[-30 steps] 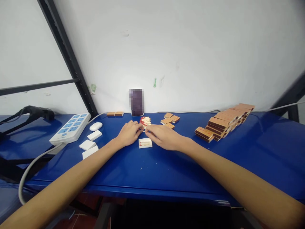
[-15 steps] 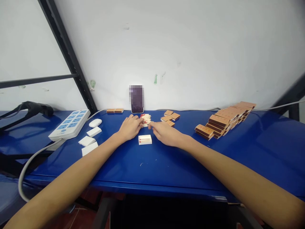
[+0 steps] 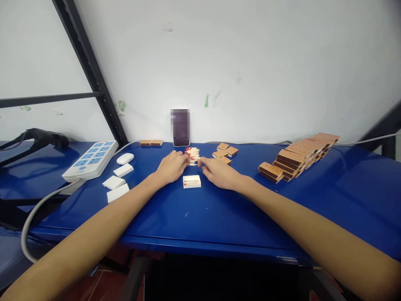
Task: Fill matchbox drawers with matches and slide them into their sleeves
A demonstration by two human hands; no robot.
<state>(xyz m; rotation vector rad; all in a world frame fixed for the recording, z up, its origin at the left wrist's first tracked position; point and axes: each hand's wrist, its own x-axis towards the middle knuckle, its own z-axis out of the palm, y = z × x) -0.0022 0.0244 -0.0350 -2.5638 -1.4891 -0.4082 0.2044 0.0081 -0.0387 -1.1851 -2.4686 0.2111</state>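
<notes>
Two bare hands of mine are at one heap of red-headed matches [image 3: 194, 153], near the back edge of the blue table [image 3: 200, 228]. My left hand [image 3: 173, 167] has its fingers bent at the head end, my right hand [image 3: 221, 173] its fingertips at the opposite end; I cannot tell whether either pinches a match. One open white tray [image 3: 191, 186] with at least two matches lies between the heap and the front edge. Beyond my right hand are four loose matchboxes [image 3: 232, 151]; two more matchboxes [image 3: 151, 143] sit along the back edge, left of one upright phone [image 3: 181, 131]. Towards the left end are three white trays [image 3: 118, 193], one rounded white case [image 3: 125, 159] and one power strip [image 3: 90, 161] with eight blue panels. The stacked matchboxes [image 3: 297, 156] towards the right end overlap too much to count; their orange print is too small to read.
</notes>
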